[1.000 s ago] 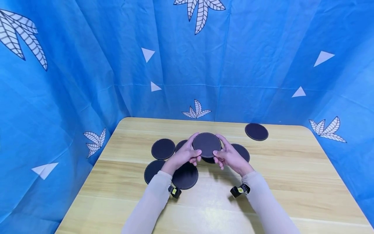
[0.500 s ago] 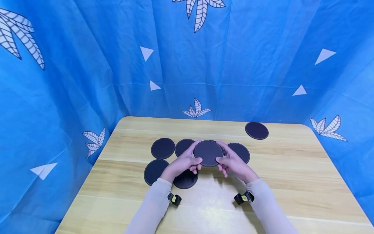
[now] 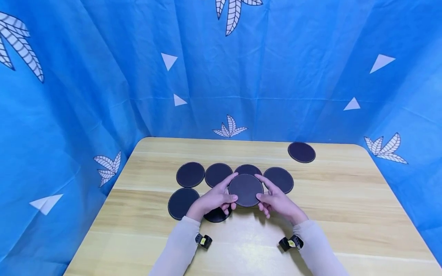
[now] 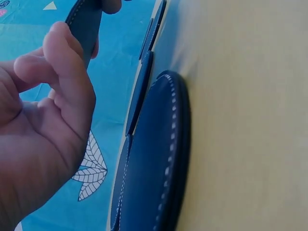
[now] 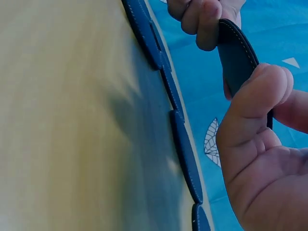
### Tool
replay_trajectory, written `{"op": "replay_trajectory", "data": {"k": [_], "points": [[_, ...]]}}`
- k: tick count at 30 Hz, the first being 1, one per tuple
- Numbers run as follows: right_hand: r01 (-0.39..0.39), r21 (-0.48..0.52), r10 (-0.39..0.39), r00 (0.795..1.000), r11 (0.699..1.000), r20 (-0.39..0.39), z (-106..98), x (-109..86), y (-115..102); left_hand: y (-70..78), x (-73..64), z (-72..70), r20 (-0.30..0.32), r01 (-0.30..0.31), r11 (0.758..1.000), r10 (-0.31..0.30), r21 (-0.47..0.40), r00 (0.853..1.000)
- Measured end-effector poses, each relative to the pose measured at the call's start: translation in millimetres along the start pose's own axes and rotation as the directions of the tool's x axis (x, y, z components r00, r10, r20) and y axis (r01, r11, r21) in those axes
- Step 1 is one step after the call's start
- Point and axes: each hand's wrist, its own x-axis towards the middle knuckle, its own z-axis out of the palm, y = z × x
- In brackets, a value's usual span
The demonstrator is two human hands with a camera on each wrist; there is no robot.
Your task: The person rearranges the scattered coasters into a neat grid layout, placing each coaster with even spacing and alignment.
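Between both hands a round black coaster [image 3: 246, 190] with a stitched rim is held above the table. My left hand [image 3: 216, 198] pinches its left edge, thumb on top, and my right hand [image 3: 277, 200] pinches the right edge the same way. In the left wrist view the held coaster [image 4: 86, 29] stands off the table surface; the right wrist view shows the coaster [image 5: 236, 57] between the fingers of both hands. Just behind it lies another coaster [image 3: 249, 168], partly covered. Under the left hand a further coaster [image 3: 217, 215] is mostly hidden.
On the wooden table [image 3: 345, 214] several coasters lie flat: a far-left coaster [image 3: 190, 174], a coaster beside it [image 3: 218, 174], a coaster at right [image 3: 279, 180] and a front-left coaster [image 3: 183, 203]. One coaster [image 3: 302, 152] sits apart at the back. A blue curtain [image 3: 293, 76] surrounds the table.
Both hands have drawn the held coaster toward the person, uncovering more of the coaster behind it. The coasters on the table have stayed put; the camera view has shifted slightly.
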Motion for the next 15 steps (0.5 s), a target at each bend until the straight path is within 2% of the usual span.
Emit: {"op": "replay_trajectory", "data": {"k": [9,15], "points": [[0.013,0.008,-0.013,1.0,1.0,0.007,4,-9.7,9,0.1,-4.2,8.0,-0.014,0.029,0.999,-0.029,0.016,0.999],[0.033,-0.012,-0.033,0.999,0.999,-0.018,8,-13.1,9,1.5,-4.2,10.1,-0.024,0.044,0.998,-0.043,0.04,0.999]]}}
